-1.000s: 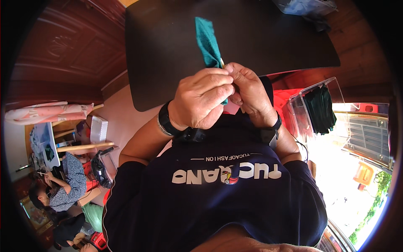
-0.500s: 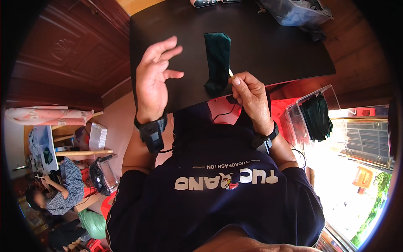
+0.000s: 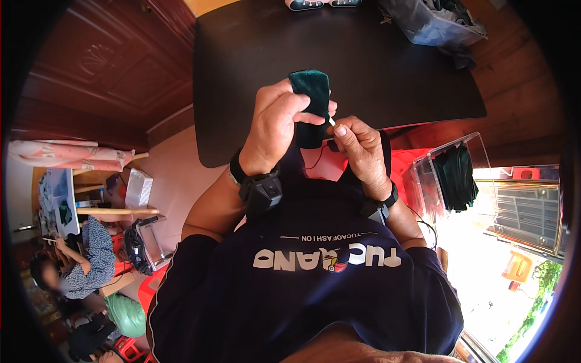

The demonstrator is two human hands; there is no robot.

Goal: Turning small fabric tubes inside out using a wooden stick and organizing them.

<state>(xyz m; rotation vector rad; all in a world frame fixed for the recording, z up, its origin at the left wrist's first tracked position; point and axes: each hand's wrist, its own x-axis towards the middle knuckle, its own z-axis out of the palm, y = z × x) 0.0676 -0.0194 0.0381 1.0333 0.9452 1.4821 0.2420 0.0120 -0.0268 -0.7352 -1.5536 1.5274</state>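
Observation:
A strip of dark green velvet cloth (image 3: pixel 313 83), narrow and flat like a small pouch, is in front of me at the table's near edge. My left hand (image 3: pixel 271 124) is closed on it, with the thumb and a finger across its front and other fingertips showing at its right edge. Between the thumb and fingers of my right hand (image 3: pixel 364 148) is a thin pale stick (image 3: pixel 331 121). The stick's upper end meets the cloth's right edge; whether it goes inside, I cannot tell. The cloth's lower end hangs past the table edge.
The dark table (image 3: pixel 242 66) has shoes (image 3: pixel 324 4) at its far edge and a clear bin of dark cloth (image 3: pixel 439 27) at far right. A clear box (image 3: pixel 426 175) of stacked green velvet pieces (image 3: pixel 457 178) stands at right. Another person (image 3: pixel 91 254) works at far left.
My left hand has moved right and down from open air and closed on the velvet cloth. The cloth has shifted down toward me. My right hand still pinches the stick.

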